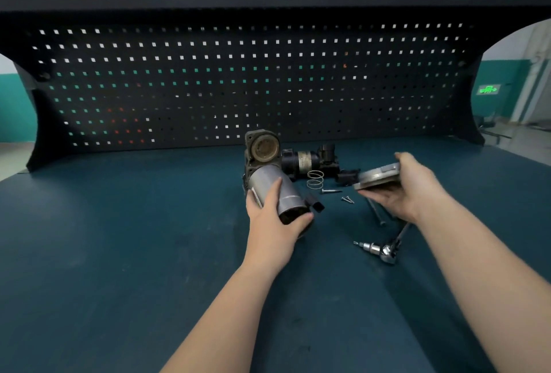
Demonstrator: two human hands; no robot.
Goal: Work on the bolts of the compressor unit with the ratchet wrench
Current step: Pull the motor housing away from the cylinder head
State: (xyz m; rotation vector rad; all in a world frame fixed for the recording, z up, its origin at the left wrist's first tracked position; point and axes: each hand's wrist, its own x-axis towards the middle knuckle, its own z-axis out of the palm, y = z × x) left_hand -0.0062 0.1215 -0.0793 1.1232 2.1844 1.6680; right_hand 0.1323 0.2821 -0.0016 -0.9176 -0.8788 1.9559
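Both hands are busy: my left grip [275, 217] holds the compressor unit [269, 175] mid-frame, my right grip [413, 187] holds a flat metal plate [377, 177]. Ratchet wrench [384, 250] lies on the table [119, 238], lower right; bolts [347, 199] lie between.

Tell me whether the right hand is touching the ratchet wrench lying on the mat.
Apart. The head view shows the right hand holding a flat metal cover plate above the mat, while the ratchet wrench lies nearer the person with bare mat around its head.

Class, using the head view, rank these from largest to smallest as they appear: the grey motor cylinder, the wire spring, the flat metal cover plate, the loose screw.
1. grey motor cylinder
2. flat metal cover plate, slightly smaller
3. wire spring
4. loose screw
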